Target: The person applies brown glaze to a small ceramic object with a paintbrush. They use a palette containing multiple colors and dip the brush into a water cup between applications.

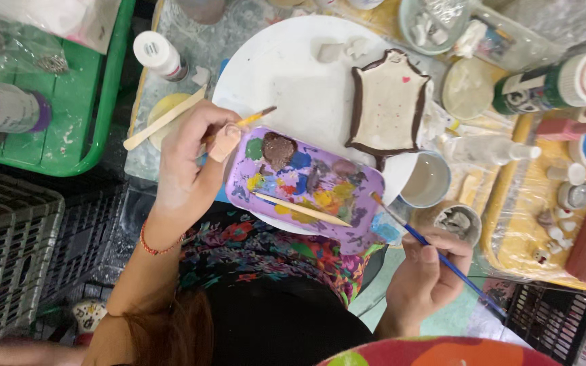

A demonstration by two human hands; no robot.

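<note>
Altogether two brushes, left hand (188, 166) yellow brush (256, 119), right hand (423, 274) blue brush (435, 252)

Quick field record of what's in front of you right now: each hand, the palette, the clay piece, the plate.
left hand: holds a small tan piece and a yellow-handled brush, at the palette's left end
right hand: grips a blue-handled brush, tip at the palette's right edge
palette: purple tray, smeared with many colours, a wooden stick lying across it
clay piece: pale dish with dark brown rim, on the plate
plate: white, round, under the palette
water cup: right of the palette
</note>
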